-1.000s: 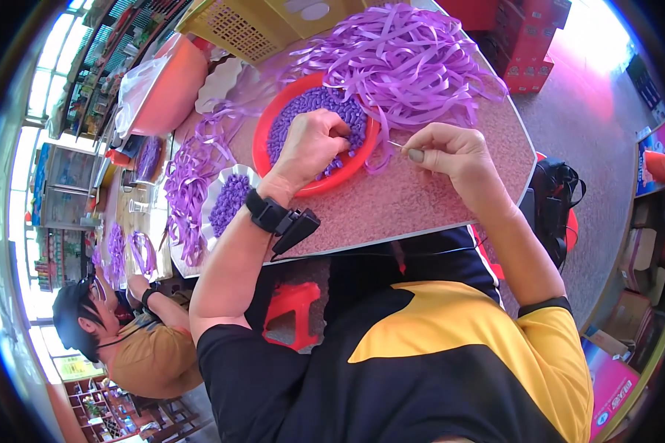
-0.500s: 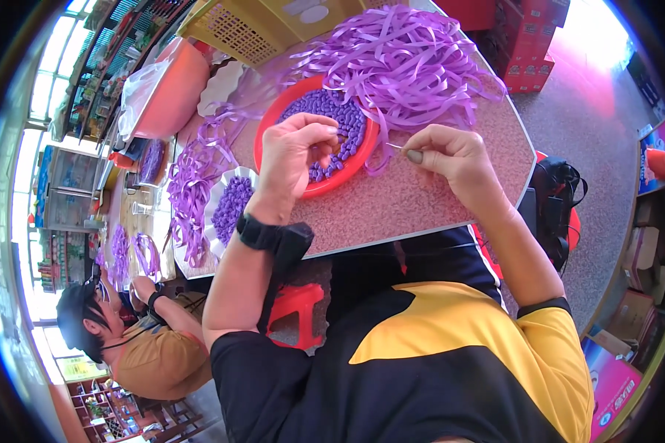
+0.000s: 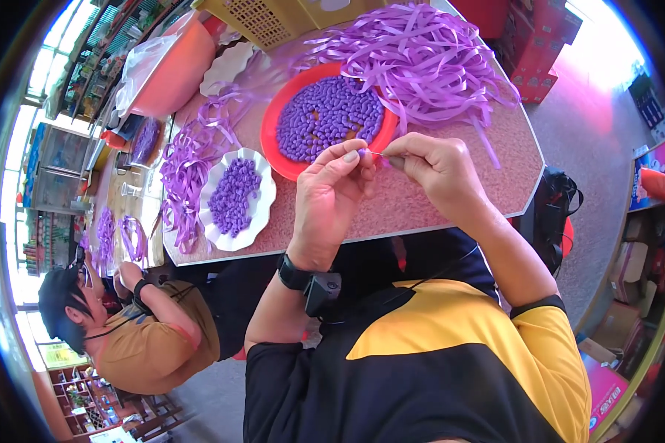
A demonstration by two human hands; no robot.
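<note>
My left hand [image 3: 331,193] and my right hand [image 3: 428,164] meet over the near edge of the speckled table [image 3: 451,199]. Between them runs a thin needle [image 3: 377,153]; my right fingers pinch its right end. My left fingertips pinch a small purple folded piece [image 3: 363,152] at its left tip. Just behind the hands stands a red round tray [image 3: 282,159] filled with several small purple pieces [image 3: 325,114]. A black watch is on my left wrist.
A heap of purple ribbon strips [image 3: 421,55] lies behind the red tray. A white scalloped plate [image 3: 262,214] holds more purple pieces at the left. More ribbon [image 3: 185,166] trails leftward. A yellow basket [image 3: 266,18] stands at the back. Another person [image 3: 133,325] sits at the left.
My left hand has come back from the red tray toward me and now meets the right hand at the needle with a purple piece. The right hand has stayed almost still.
</note>
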